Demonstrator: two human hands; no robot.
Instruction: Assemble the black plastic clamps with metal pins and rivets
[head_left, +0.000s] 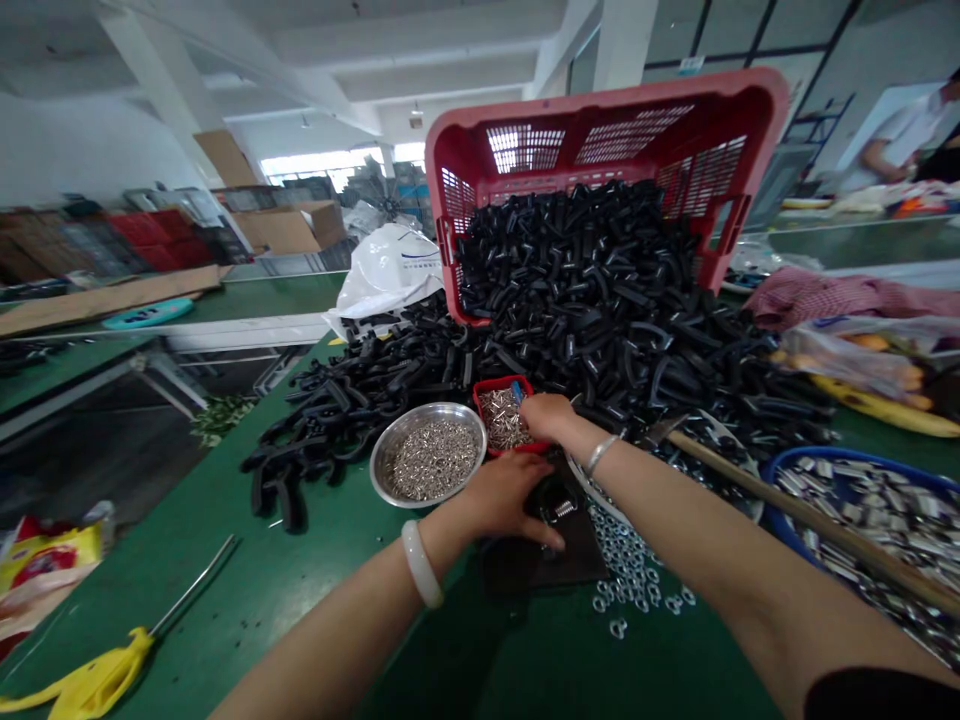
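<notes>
My right hand (547,417) reaches into a small red tray (484,385) of metal pins (502,420). Its fingers are bent down together, and what they pinch is hidden. A small blue piece (517,392) shows by the fingertips. My left hand (510,497) rests over a dark plate (540,565) with its thumb stretched away from the fingers. Beneath and beside it lies a black part with a small metal spring (564,509), partly covered. Just left of the tray stands a steel bowl (377,478) full of small metal pins.
A tipped red crate (600,100) spills black plastic handles (585,270) over the green table (322,590). Metal rings (630,565) lie right of the plate. A hammer (787,505) crosses a blue basin (784,460) of metal pieces. A yellow-handled screwdriver (112,670) lies left.
</notes>
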